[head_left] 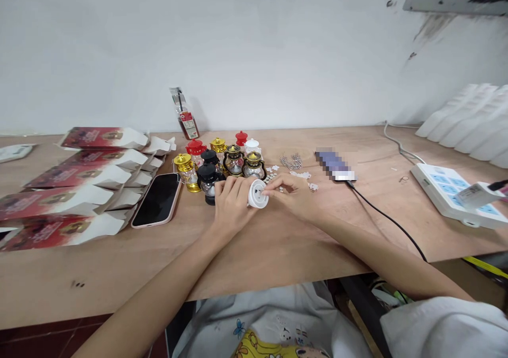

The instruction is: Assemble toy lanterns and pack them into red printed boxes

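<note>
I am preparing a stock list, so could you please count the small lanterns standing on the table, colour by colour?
Gold lanterns: 2
Red lanterns: 2
Black lanterns: 2
Black-and-gold lanterns: 2
White lantern: 1
Total: 9 in view, without the white piece in the left hand.

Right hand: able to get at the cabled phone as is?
Likely yes: the phone lies to the right of the right hand, only flat white bits between. That hand is busy at the white base, though.
</note>
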Available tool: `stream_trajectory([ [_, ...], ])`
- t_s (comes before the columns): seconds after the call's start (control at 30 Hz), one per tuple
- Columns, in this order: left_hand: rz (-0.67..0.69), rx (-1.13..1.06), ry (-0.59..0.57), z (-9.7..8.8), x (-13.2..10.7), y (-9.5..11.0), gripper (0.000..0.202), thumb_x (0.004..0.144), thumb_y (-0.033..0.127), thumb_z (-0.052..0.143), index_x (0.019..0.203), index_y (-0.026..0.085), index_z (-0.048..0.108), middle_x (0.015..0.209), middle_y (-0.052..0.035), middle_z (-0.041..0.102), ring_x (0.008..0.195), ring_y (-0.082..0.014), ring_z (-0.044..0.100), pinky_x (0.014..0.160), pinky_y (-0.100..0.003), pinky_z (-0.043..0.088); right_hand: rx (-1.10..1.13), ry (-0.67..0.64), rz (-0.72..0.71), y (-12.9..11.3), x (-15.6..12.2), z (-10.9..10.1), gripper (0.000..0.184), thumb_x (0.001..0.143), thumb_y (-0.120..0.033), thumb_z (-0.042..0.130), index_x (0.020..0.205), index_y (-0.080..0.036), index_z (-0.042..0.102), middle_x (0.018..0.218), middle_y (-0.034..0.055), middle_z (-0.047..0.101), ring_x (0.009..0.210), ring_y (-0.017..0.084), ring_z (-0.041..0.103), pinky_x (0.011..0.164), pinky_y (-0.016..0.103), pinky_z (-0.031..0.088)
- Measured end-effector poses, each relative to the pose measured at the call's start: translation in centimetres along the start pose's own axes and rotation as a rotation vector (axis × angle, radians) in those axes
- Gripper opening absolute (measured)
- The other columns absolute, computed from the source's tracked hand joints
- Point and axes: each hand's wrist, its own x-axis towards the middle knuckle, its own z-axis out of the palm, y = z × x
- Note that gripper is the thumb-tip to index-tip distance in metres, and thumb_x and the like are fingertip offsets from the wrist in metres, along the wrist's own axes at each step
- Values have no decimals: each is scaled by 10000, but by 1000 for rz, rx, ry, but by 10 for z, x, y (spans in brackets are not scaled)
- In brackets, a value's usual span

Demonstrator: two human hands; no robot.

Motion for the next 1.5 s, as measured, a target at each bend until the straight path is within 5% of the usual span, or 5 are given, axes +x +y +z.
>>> stream_trajectory([
  [0.4,31,10,9,-2,1,3,235,830,310,563,997,147,585,864,-63,692,793,-227,549,674,-346,292,-160,7,-52,-8,-5,3,63,757,-220,691,700,-219,664,750,5,700,708,141,639,705,295,514],
  [0.6,20,15,16,0,0,1,240,817,313,575,995,152,584,853,-59,692,781,-227,547,666,-343,292,-115,-125,-68,-5,0,-4,81,816,-233,624,803,-212,701,832,28,712,783,146,652,739,295,515],
  [0.77,23,19,5,1,-1,0,255,808,313,587,1008,155,579,883,-62,696,795,-234,550,670,-350,292,23,-199,51,0,7,-11,97,785,-302,662,805,-225,717,822,11,720,762,144,656,712,288,520],
  [1.33,109,52,18,2,-2,1,224,812,267,583,1005,153,585,842,-48,693,766,-225,546,663,-353,296,-25,-148,101,6,5,-6,199,712,-382,722,689,-188,683,708,13,682,665,126,605,640,269,476],
  [1.5,-1,-50,46,-2,0,1,298,784,299,605,1041,154,560,958,-93,651,857,-235,561,692,-347,332,-69,4,141,19,20,-30,249,788,-422,630,754,-178,664,728,10,682,684,136,612,659,273,482],
])
